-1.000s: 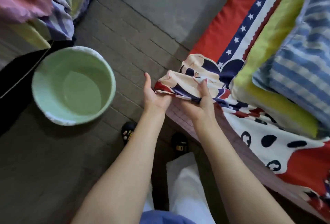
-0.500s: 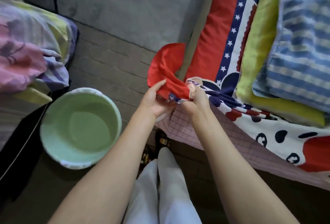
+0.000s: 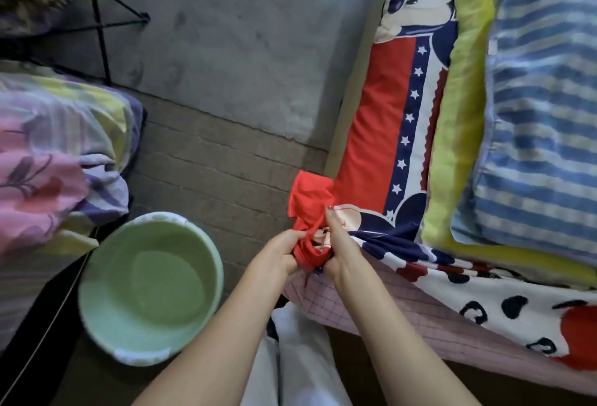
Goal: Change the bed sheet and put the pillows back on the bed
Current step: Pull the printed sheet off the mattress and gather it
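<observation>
A red, white and navy cartoon-print bed sheet (image 3: pixel 381 121) covers the bed on the right. Its red corner (image 3: pixel 310 198) is bunched up at the mattress corner. My left hand (image 3: pixel 277 253) grips the bunch from the left and my right hand (image 3: pixel 339 244) pinches it from the right, both closed on the fabric. A blue-striped pillow (image 3: pixel 542 121) lies on a yellow-green pillow (image 3: pixel 458 121) on the bed. Below the sheet edge the pink checked mattress (image 3: pixel 355 305) shows.
A pale green plastic basin (image 3: pixel 106 276) stands on the floor at lower left. A pile of pink, purple and yellow bedding (image 3: pixel 55 160) lies at the left. A black metal frame (image 3: pixel 100 17) stands by the grey wall. My white-trousered legs (image 3: pixel 290 357) are beside the bed.
The red sheet corner, earlier held up and spread, is now gathered into a tight bunch between both hands at the mattress corner. The view has shifted further over the bed.
</observation>
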